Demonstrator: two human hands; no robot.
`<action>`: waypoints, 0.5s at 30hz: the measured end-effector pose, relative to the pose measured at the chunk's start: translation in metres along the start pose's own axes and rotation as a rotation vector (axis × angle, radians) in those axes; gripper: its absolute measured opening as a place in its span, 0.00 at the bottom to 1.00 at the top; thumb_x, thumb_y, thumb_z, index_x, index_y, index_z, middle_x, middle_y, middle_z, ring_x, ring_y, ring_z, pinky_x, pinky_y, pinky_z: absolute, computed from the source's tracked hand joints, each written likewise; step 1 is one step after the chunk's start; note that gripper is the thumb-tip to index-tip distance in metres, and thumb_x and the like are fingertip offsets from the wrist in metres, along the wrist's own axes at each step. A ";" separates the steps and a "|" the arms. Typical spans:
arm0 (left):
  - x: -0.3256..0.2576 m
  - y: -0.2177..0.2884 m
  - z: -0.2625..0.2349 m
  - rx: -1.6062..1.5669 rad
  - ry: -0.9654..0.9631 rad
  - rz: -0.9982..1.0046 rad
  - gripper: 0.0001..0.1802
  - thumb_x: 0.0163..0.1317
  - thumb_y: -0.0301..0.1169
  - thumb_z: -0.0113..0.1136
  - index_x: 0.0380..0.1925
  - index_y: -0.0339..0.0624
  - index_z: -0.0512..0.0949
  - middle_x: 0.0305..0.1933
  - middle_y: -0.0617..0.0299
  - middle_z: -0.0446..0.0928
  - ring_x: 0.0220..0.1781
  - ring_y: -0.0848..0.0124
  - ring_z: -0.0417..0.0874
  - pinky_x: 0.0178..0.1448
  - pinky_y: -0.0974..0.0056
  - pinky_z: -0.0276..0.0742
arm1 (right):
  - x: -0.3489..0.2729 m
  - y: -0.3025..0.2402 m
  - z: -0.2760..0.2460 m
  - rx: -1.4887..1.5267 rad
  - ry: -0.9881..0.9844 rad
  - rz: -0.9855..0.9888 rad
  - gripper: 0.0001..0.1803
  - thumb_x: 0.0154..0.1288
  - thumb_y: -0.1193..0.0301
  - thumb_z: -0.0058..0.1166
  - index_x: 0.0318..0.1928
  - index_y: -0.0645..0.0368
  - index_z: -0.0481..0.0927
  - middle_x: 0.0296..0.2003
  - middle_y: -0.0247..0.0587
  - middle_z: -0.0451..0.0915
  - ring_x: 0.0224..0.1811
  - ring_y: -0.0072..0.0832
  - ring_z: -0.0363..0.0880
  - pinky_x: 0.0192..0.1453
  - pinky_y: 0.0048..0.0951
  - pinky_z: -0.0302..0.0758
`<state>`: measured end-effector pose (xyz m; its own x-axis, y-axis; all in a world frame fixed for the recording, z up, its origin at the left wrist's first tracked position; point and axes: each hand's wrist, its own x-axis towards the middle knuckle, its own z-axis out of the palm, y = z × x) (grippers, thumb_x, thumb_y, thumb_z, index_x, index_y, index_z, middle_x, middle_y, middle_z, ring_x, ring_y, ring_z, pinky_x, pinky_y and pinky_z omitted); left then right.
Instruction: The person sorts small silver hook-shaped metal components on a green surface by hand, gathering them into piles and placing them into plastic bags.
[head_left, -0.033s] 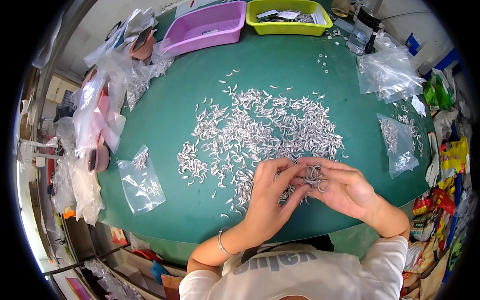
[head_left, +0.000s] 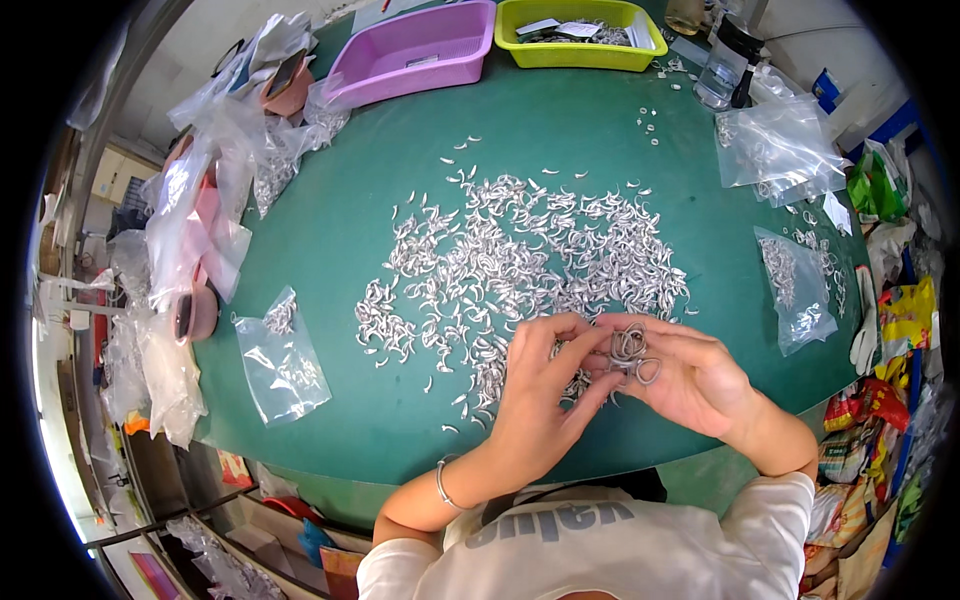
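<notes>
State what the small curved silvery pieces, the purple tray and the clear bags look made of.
Small curved silvery pieces: probably metal, with bright, shiny glints. Purple rectangular tray: likely moulded plastic, with uniform opaque colour and a smooth rim. Clear bags: thin plastic film, see-through, wrinkled and glossy.

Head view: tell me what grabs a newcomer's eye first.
A wide scatter of small silver curved pieces covers the middle of the green table. At its near edge, the left hand and right hand meet over a bundle of metal rings. A purple tray and yellow tray sit at the far edge.
</notes>
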<state>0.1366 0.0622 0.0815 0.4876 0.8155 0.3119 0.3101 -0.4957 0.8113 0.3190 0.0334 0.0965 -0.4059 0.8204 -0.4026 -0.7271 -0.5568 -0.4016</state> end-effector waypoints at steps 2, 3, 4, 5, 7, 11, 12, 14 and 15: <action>-0.004 0.004 -0.004 0.038 -0.019 0.029 0.24 0.42 0.22 0.69 0.44 0.40 0.77 0.44 0.56 0.71 0.46 0.60 0.71 0.48 0.61 0.68 | -0.001 0.003 0.003 -0.003 0.012 0.009 0.22 0.70 0.70 0.33 0.60 0.70 0.60 0.55 0.54 0.69 0.59 0.41 0.68 0.65 0.42 0.63; -0.006 0.005 -0.006 0.034 -0.006 0.031 0.24 0.41 0.23 0.69 0.44 0.40 0.77 0.44 0.56 0.71 0.46 0.60 0.71 0.49 0.60 0.68 | -0.002 0.005 0.003 0.001 0.009 0.015 0.23 0.70 0.69 0.34 0.61 0.70 0.60 0.55 0.54 0.69 0.58 0.40 0.68 0.64 0.42 0.63; -0.008 0.006 -0.007 0.031 0.005 0.033 0.24 0.40 0.23 0.70 0.43 0.41 0.77 0.44 0.57 0.71 0.47 0.60 0.71 0.49 0.59 0.67 | -0.002 0.006 0.004 0.005 0.005 0.020 0.23 0.70 0.69 0.34 0.61 0.70 0.60 0.55 0.53 0.69 0.57 0.40 0.69 0.64 0.41 0.64; -0.010 0.006 -0.008 0.027 0.017 0.036 0.25 0.40 0.24 0.70 0.43 0.41 0.78 0.44 0.57 0.71 0.47 0.60 0.70 0.49 0.59 0.67 | -0.003 0.008 0.006 -0.004 0.008 0.015 0.24 0.70 0.68 0.34 0.61 0.70 0.60 0.54 0.53 0.70 0.57 0.39 0.69 0.64 0.41 0.64; -0.015 0.004 -0.011 0.063 0.014 0.066 0.24 0.40 0.24 0.70 0.42 0.42 0.78 0.44 0.58 0.71 0.47 0.60 0.70 0.50 0.58 0.66 | -0.003 0.013 0.010 -0.018 0.011 0.004 0.25 0.69 0.67 0.35 0.61 0.70 0.59 0.54 0.52 0.70 0.56 0.38 0.70 0.64 0.41 0.63; -0.021 0.002 -0.016 0.094 -0.019 0.089 0.21 0.41 0.23 0.69 0.40 0.44 0.79 0.44 0.59 0.71 0.48 0.60 0.70 0.52 0.58 0.64 | -0.002 0.020 0.016 0.001 0.044 -0.013 0.25 0.68 0.67 0.35 0.62 0.69 0.59 0.55 0.53 0.69 0.57 0.37 0.69 0.65 0.41 0.62; -0.022 0.004 -0.017 0.096 -0.019 0.087 0.21 0.41 0.22 0.68 0.40 0.44 0.79 0.44 0.59 0.71 0.48 0.61 0.70 0.52 0.58 0.64 | -0.002 0.021 0.017 -0.003 0.046 -0.013 0.26 0.68 0.67 0.35 0.62 0.69 0.58 0.55 0.53 0.69 0.58 0.37 0.68 0.65 0.42 0.61; -0.024 0.007 -0.019 0.100 -0.020 0.083 0.20 0.42 0.21 0.67 0.39 0.45 0.79 0.45 0.60 0.70 0.47 0.61 0.70 0.53 0.58 0.63 | -0.003 0.022 0.020 -0.022 0.031 -0.011 0.26 0.68 0.67 0.35 0.62 0.69 0.58 0.56 0.54 0.68 0.59 0.38 0.67 0.66 0.42 0.60; -0.026 0.006 -0.020 0.099 -0.014 0.095 0.19 0.42 0.21 0.66 0.39 0.45 0.79 0.44 0.61 0.71 0.47 0.62 0.70 0.52 0.58 0.62 | -0.003 0.022 0.022 -0.036 0.013 -0.009 0.26 0.68 0.68 0.35 0.62 0.69 0.57 0.57 0.54 0.67 0.60 0.38 0.67 0.66 0.41 0.60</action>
<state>0.1093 0.0440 0.0882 0.5300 0.7593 0.3775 0.3408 -0.5984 0.7251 0.2919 0.0210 0.1067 -0.3923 0.8235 -0.4098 -0.7100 -0.5543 -0.4343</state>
